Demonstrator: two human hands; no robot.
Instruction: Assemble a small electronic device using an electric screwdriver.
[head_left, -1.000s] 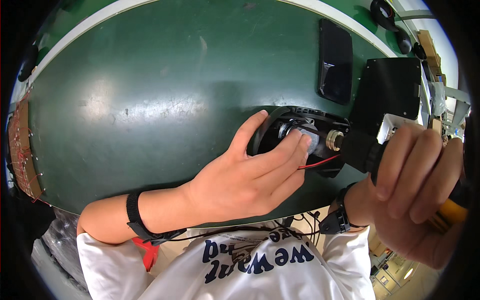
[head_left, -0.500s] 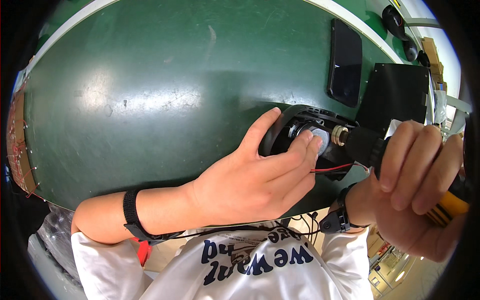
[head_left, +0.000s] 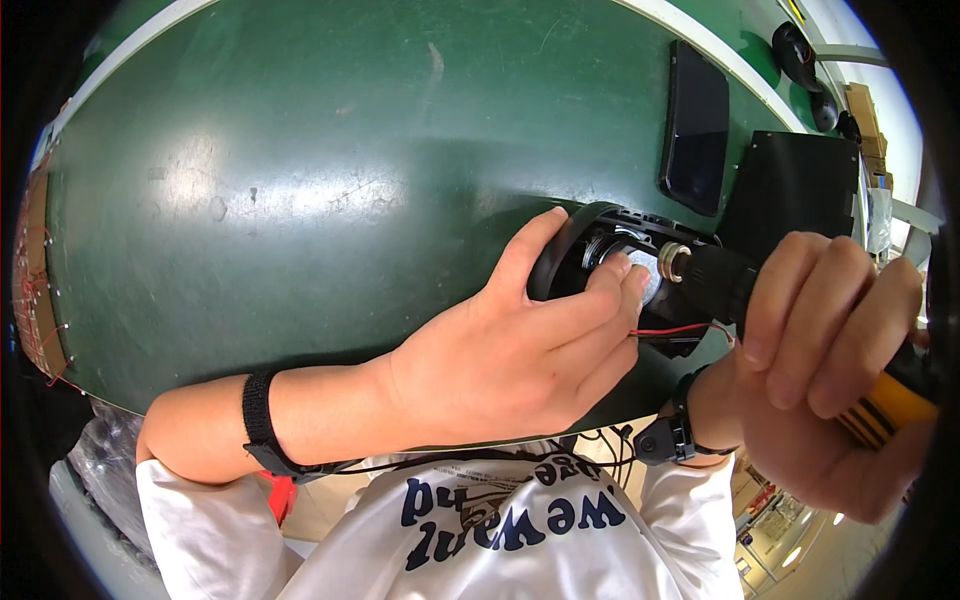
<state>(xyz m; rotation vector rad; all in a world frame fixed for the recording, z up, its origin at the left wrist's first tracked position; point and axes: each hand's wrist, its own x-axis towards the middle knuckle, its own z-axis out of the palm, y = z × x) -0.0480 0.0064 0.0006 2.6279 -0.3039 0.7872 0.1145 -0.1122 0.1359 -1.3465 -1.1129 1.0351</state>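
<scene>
My left hand (head_left: 530, 335) grips a black plastic housing (head_left: 557, 252) near the right side of the table. Its thumb lies along the curved rim while the fingertips press on a round grey part (head_left: 648, 277) inside. Red and black wires (head_left: 680, 331) come out beside those fingers. In my right hand (head_left: 825, 340) is a black and yellow power screwdriver (head_left: 722, 282), its fingers wrapped round the body. The tool lies nearly level, its brass-coloured collar (head_left: 674, 262) over the housing. Where the bit meets the housing I cannot make out.
A black smartphone (head_left: 695, 130) lies on the green table (head_left: 330, 260) beyond the housing. Beside it sits a dark flat panel (head_left: 795, 185). A cardboard box with red wires (head_left: 42, 290) stands at the far left edge. Dark rounded parts (head_left: 795, 55) are at the far right.
The screwdriver and my right hand have shifted slightly left. The housing has moved a little with my left hand, which keeps its hold.
</scene>
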